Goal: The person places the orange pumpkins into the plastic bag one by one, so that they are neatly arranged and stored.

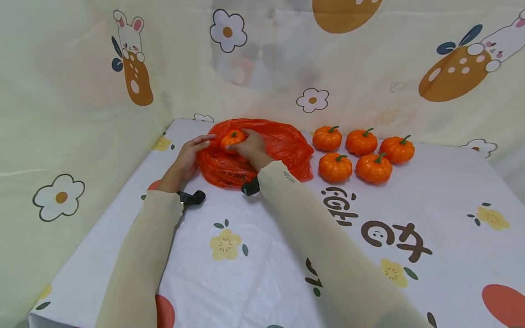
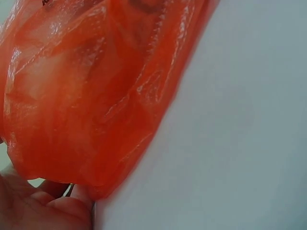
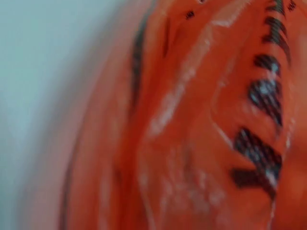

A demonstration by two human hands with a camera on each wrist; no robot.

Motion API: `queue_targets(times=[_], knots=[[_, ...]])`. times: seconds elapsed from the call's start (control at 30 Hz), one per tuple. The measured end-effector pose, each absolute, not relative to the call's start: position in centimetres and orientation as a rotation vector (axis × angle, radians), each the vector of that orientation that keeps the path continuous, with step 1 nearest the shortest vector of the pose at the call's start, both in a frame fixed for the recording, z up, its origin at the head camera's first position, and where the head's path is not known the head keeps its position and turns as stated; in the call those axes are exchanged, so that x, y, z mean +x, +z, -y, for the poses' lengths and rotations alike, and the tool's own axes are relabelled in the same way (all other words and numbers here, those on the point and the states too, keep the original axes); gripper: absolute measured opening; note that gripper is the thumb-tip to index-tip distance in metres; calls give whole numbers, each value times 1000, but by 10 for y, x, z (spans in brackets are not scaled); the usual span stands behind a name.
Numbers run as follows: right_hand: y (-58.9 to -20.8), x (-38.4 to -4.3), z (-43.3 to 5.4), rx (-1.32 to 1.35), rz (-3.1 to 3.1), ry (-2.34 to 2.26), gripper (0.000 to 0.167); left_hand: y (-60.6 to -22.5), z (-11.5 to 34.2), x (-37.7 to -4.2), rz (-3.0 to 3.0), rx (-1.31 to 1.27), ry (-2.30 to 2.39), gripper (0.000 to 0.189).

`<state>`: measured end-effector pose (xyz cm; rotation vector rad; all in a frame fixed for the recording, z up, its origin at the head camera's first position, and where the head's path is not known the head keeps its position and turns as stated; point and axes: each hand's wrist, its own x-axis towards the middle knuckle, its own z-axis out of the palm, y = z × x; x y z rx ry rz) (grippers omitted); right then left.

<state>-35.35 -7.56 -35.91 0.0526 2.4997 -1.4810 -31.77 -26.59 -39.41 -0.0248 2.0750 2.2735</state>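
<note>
A crumpled red plastic bag (image 1: 287,148) lies at the back of the table, its mouth facing left. My right hand (image 1: 253,146) grips a small orange pumpkin (image 1: 231,138) with a green stem, thumb and fingers on its sides, over the bag's opening. On the left, my left hand (image 1: 189,156) holds the bag's edge with its fingers. The left wrist view has that hand (image 2: 43,208) at the bag's lower rim, with the thin red film (image 2: 86,115) stretched above it. Only the bag's red film with dark print (image 3: 192,120) fills the right wrist view; the right hand is hidden there.
Several more small pumpkins (image 1: 373,168) stand in two rows to the right of the bag. A white patterned cloth (image 1: 229,287) covers the table. Behind and to the left hangs a pale curtain (image 1: 262,77) with flowers and rabbits.
</note>
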Motion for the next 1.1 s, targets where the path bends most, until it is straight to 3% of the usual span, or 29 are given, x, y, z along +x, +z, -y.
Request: queue_targets(times=[1.1], knots=[[-365, -345, 96, 163, -2707, -1250, 79, -394, 268, -316, -2042, -1, 2265, 37]])
